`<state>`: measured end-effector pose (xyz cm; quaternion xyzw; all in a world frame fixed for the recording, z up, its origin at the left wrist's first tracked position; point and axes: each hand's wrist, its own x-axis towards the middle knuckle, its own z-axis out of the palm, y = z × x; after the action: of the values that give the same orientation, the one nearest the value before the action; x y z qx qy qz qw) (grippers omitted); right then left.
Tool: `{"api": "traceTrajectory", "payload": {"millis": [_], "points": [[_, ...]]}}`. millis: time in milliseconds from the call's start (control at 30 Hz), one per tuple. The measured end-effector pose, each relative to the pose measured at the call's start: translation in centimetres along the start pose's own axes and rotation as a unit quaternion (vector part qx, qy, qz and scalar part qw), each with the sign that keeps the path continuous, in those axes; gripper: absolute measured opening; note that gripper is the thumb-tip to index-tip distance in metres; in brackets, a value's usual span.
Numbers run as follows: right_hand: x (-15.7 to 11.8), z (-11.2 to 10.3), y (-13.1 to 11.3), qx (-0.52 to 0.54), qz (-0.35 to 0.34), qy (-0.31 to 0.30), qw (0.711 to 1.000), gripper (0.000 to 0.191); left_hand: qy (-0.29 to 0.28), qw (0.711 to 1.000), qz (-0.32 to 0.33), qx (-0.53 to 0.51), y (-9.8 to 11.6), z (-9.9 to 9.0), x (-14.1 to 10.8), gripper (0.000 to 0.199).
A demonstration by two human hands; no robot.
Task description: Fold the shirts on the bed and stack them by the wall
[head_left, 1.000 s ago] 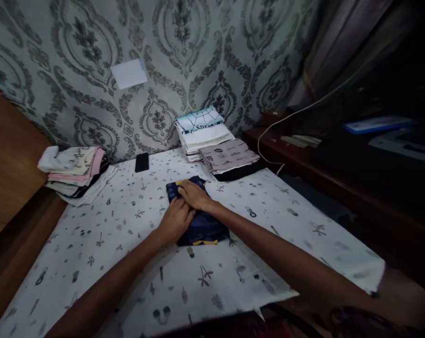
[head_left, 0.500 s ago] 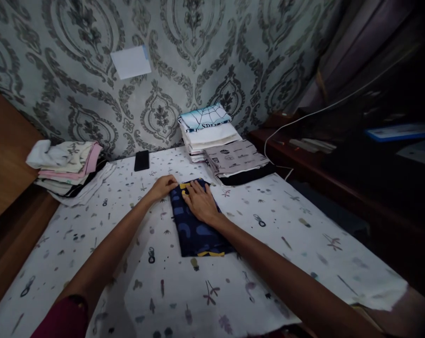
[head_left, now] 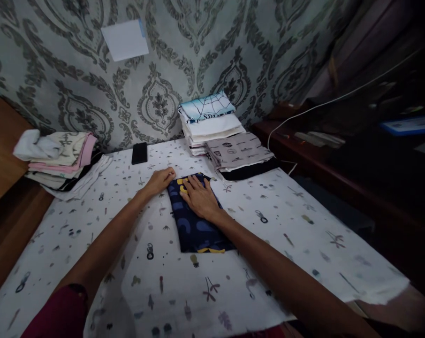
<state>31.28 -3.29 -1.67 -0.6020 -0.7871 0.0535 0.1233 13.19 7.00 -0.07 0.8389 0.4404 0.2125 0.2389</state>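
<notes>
A folded navy garment [head_left: 194, 232] with blue shapes and yellow patches lies flat on the patterned white sheet. My right hand [head_left: 200, 199] rests palm down on its upper part, fingers spread, covering some of the yellow print. At the garment's far left corner is my left hand [head_left: 159, 180], its fingers curled closed against the cloth edge. The fingertips partly hide that corner.
Beyond the garment stand a stack of folded clothes [head_left: 212, 126] and a grey printed folded cloth [head_left: 239, 151] over black fabric. A black phone [head_left: 140, 153] lies near the wall. Another clothes pile [head_left: 66, 162] sits at left. A white cable [head_left: 313, 112] crosses at right.
The view has shifted slightly. My left hand has curled more at the garment's corner, and the yellow strip along the top edge no longer shows. My right hand stays flat on the cloth.
</notes>
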Motion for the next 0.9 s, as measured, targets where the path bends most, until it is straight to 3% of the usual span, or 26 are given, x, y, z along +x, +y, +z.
{"api": "traceTrajectory", "payload": {"millis": [133,233,333,433,500,667,900], "points": [[0.0,0.1,0.0,0.005,0.002,-0.004,1.0,0.057,0.068,0.996,-0.016,0.052,1.0,-0.4,-1.8,0.015],[0.2,0.4,0.1,0.019,0.004,-0.003,1.0,0.059,0.104,0.993,0.009,0.05,3.4,-0.5,-5.8,0.017],[0.2,0.5,0.2,0.03,0.002,-0.007,1.0,0.058,0.039,0.996,0.066,0.032,7.1,0.1,-11.8,0.024],[0.1,0.5,0.1,0.028,-0.001,-0.008,1.0,0.056,-0.011,0.982,0.127,0.137,10.4,1.8,-17.0,0.026],[0.0,0.3,0.0,0.025,0.0,-0.007,1.0,0.055,-0.029,0.97,0.111,0.216,11.9,3.0,-18.8,0.023],[-0.2,-0.2,-0.3,0.026,0.002,-0.011,1.0,0.053,-0.057,0.941,-0.018,0.333,13.8,4.8,-19.0,0.016],[-0.5,-0.4,-0.2,0.027,0.004,-0.017,0.999,0.052,-0.105,0.934,0.003,0.341,14.4,4.2,-19.3,0.012]]}}
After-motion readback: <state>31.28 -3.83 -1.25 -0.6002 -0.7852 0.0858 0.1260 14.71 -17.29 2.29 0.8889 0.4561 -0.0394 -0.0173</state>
